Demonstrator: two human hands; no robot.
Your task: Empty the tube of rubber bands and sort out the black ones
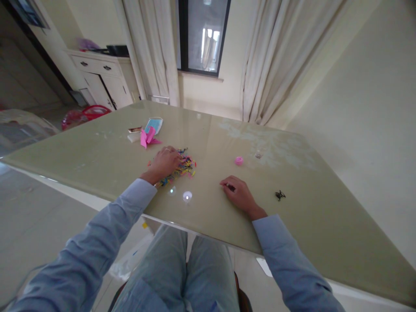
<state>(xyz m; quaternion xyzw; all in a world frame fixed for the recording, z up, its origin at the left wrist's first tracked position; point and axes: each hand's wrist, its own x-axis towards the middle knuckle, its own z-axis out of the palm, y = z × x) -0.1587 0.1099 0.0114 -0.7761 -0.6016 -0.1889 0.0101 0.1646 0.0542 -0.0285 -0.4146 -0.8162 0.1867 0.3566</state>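
Note:
My left hand (166, 163) lies over a pile of small multi-coloured rubber bands (186, 166), touching it with bent fingers. Its fingertips are lost among the bands. Resting on the table (208, 208), my right hand (238, 193) is closed, with something dark showing between fingers and palm, too small to make out. To its right is a little heap of black bands (280, 195). Beyond my right hand sit a small pink band bundle (239, 160) and a small pale, see-through clump (258, 154).
At the left back of the table lie a pink folded paper (149, 138), a blue face mask (154, 125), a white piece (134, 137) and a small brown packet (135, 129). A cabinet (100, 78) and a red basket-like thing (96, 112) are beyond the table. A wall (367, 143) borders the right side.

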